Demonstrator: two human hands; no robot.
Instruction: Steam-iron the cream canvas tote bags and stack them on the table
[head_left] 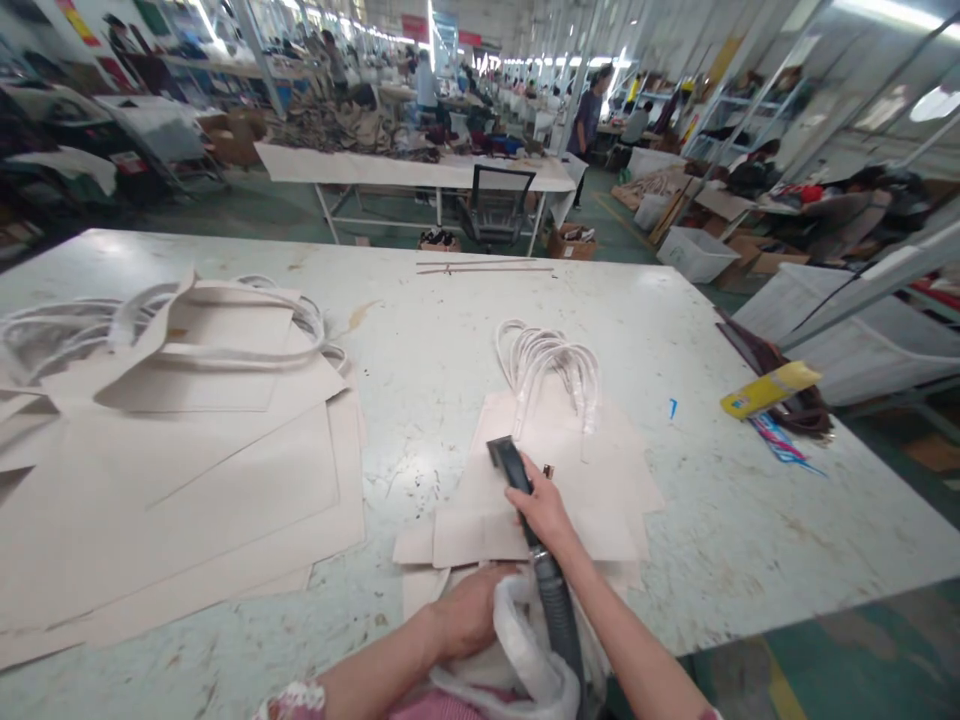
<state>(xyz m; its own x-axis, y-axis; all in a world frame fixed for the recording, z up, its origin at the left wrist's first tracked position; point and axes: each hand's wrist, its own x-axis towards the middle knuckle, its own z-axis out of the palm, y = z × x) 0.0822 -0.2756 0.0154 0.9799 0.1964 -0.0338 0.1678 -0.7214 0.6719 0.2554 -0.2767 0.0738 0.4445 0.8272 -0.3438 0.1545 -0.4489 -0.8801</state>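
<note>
My right hand [546, 508] is wrapped round a black electric clipper [513, 470], its head pointing away from me over the beige pieces. A ribbed grey hose [556, 605] runs from the clipper's rear towards my body. Close to me, my left hand [474, 610] is curled at the edge of a beige bag [480, 540]; its fingertips are hidden. A plastic-wrapped handle [517, 630] loops beside that hand. Beyond the clipper lies a stack of beige bag pieces [619, 475], with several wrapped handles [551, 350] fanned at its far end.
A larger pile of beige bags [225, 480] with wrapped handles covers the left of the white table [420, 400]. To the right lie a yellow packet [772, 388], dark straps [806, 410] and a small blue piece [673, 408]. Thin strips [484, 267] lie near the far edge.
</note>
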